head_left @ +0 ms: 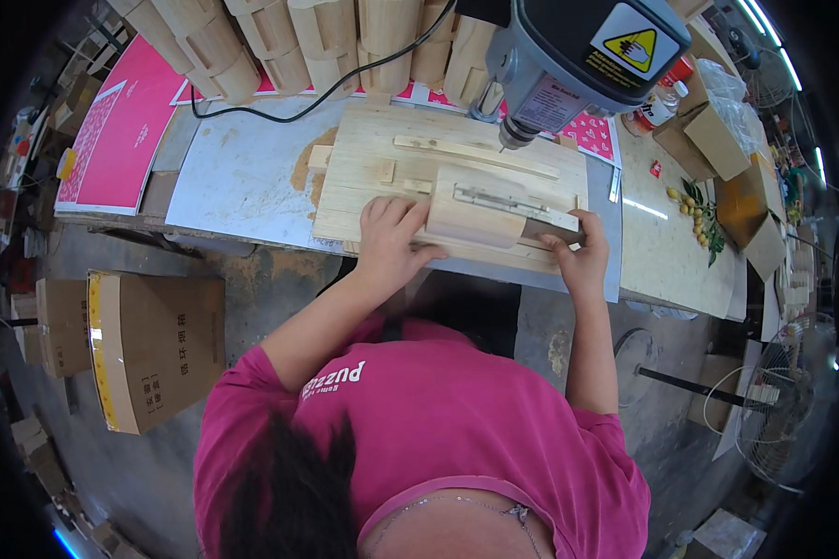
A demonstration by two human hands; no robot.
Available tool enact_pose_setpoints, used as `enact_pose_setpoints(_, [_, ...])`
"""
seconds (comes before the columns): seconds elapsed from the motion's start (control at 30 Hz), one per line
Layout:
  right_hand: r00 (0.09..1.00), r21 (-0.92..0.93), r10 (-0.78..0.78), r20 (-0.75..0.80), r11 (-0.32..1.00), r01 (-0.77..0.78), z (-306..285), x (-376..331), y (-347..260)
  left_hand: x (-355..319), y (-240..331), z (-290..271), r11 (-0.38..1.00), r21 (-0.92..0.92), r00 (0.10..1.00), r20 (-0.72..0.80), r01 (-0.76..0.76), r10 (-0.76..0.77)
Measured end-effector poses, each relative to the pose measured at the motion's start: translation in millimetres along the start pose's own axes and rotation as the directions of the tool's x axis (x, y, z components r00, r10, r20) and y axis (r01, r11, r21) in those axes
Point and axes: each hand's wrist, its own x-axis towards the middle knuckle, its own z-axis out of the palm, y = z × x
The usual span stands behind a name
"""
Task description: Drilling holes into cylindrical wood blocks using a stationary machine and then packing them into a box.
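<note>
A pale, rounded wooden block (pixel 471 222) lies on its side on a wooden board (pixel 364 140). My left hand (pixel 390 247) grips the block's left end, fingers over the back and thumb along the near edge. A narrow slotted strip (pixel 503 201) rests along the block's top and reaches past its right end. My right hand (pixel 583 259) closes round that strip's right end, with the thumb on the near side. Behind the block, the chuck (pixel 517 135) of a drill press (pixel 578 65) points down, apart from the wood.
Wooden strips (pixel 475 156) are on the board behind the block. Several shaped wooden cylinders (pixel 326 42) stand along the back, with a black cable (pixel 298 116) before them. Cardboard boxes (pixel 158 345) stand on the floor at left. A leafy fruit sprig (pixel 699 214) lies at right.
</note>
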Motion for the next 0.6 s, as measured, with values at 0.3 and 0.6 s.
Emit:
enact_pose_setpoints(0.3, [0.994,0.044,0.019,0.103,0.999,-0.024,-23.4,-5.7,10.1,16.9,-7.1,5.3,0.98,-0.194,0.989,0.129,-0.045,0.071])
enact_pose_setpoints(0.6, [0.976,0.164,0.133,0.174,0.973,-0.162,-41.5,-25.3,10.8,77.5,-36.0,-11.2,0.956,-0.265,0.897,0.381,-0.124,0.222])
